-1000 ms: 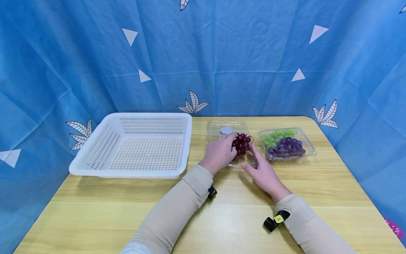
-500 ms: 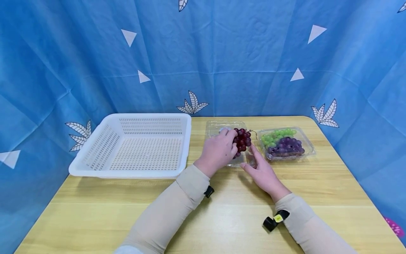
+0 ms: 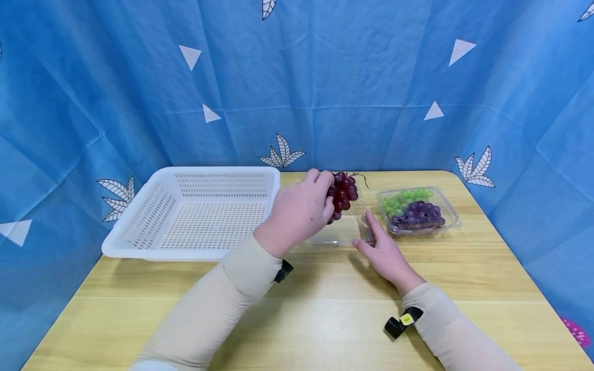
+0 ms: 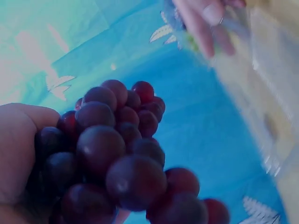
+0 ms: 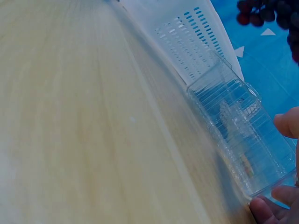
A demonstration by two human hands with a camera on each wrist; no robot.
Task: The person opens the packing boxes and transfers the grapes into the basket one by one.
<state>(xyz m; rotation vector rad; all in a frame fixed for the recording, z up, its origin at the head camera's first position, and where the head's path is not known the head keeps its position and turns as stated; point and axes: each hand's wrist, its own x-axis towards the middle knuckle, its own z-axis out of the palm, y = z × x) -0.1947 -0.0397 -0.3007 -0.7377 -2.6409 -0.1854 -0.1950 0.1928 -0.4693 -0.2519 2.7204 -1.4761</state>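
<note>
My left hand (image 3: 297, 208) grips a bunch of dark red grapes (image 3: 342, 193) above a clear plastic box (image 3: 335, 233). A thin stem sticks out at the bunch's right. In the left wrist view the grapes (image 4: 135, 182) fill the front, with part of the hand (image 4: 16, 154) around their left side. My right hand (image 3: 387, 257) touches the box's right end, thumb and index finger spread and fairly straight; its other fingers are mostly hidden. Only clear plastic shows inside the box (image 5: 238, 130) in the right wrist view.
A white perforated basket (image 3: 213, 224) stands at the left of the wooden table (image 3: 325, 330). To the right sits another clear box (image 3: 452, 214) holding green grapes (image 3: 394, 203) and purple grapes (image 3: 419, 214). A blue curtain (image 3: 366, 67) hangs behind the table.
The left hand has lifted the red grapes up out of the clear box and moved slightly left. My right hand has stayed at the box's right end.
</note>
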